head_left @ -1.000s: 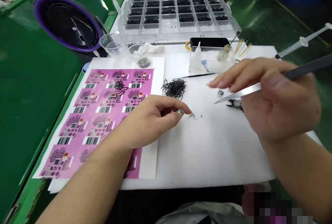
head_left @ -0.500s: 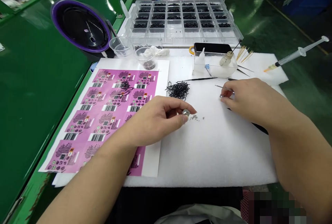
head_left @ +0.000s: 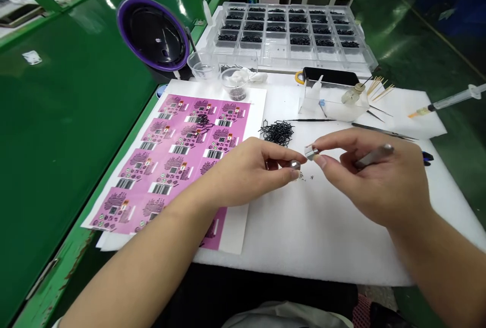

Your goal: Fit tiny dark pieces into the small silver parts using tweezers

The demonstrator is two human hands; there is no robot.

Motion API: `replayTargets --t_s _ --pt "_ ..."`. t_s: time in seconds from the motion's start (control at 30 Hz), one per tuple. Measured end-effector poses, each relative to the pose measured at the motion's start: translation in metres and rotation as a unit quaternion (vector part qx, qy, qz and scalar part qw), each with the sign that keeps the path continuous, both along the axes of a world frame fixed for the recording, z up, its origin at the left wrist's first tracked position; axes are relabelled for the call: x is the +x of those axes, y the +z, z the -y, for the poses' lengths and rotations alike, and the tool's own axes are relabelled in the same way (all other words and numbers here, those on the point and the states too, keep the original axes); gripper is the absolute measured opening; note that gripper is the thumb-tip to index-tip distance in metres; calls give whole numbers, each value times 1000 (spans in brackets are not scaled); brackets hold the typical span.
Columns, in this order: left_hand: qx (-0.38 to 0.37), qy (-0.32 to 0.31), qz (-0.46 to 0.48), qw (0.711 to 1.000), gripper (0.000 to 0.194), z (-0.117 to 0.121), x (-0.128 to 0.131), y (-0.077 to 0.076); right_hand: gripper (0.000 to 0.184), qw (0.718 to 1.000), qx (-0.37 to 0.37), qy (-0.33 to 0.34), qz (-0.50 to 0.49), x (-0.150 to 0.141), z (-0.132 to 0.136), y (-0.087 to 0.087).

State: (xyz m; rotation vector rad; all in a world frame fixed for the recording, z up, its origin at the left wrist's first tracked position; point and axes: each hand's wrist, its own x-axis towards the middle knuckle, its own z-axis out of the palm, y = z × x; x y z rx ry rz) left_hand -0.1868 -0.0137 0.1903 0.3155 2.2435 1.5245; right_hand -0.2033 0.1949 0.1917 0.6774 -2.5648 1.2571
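Observation:
My left hand (head_left: 258,171) pinches a small rounded shiny metal piece (head_left: 295,165) between thumb and fingertips. Close to it on the right, my right hand (head_left: 372,176) pinches a small silver cylindrical piece (head_left: 311,153) between thumb and forefinger. A slim metal tool (head_left: 375,156), its kind unclear, is tucked in the curled fingers of that same hand. Below the fingertips, tiny specks of parts (head_left: 312,177) lie on the white foam sheet (head_left: 304,232). Behind my left hand is a heap of small black bent pieces (head_left: 279,132).
Pink printed sheets (head_left: 152,166) with black pieces on them lie at left. Behind are clear plastic cups (head_left: 235,85), a compartment tray (head_left: 296,57) of black pieces, a phone (head_left: 330,76), a small glass bottle (head_left: 353,94), toothpicks (head_left: 381,87) and a syringe (head_left: 451,100). A purple-rimmed black round device (head_left: 154,34) stands back left.
My right hand has moved left and nearer, bringing its silver piece beside the left hand's piece. The left hand keeps its pinch. The whole view has shifted slightly.

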Motion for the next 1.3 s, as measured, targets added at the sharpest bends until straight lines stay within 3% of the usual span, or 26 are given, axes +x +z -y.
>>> replayTargets --t_s 0.57,0.83,1.1,1.3 --pt "17 -7 -18 1000 20 0 3 5 30 994 -21 101 -44 10 6 -7" --pt "43 21 -35 998 24 1 3 2 24 993 -83 -1 -83 12 4 -3" --pt "57 2 -31 998 27 1 3 5 38 983 -87 105 -127 10 5 -5" --pt "47 -1 -29 998 30 1 1 4 41 980 -57 113 -152 11 4 -4"
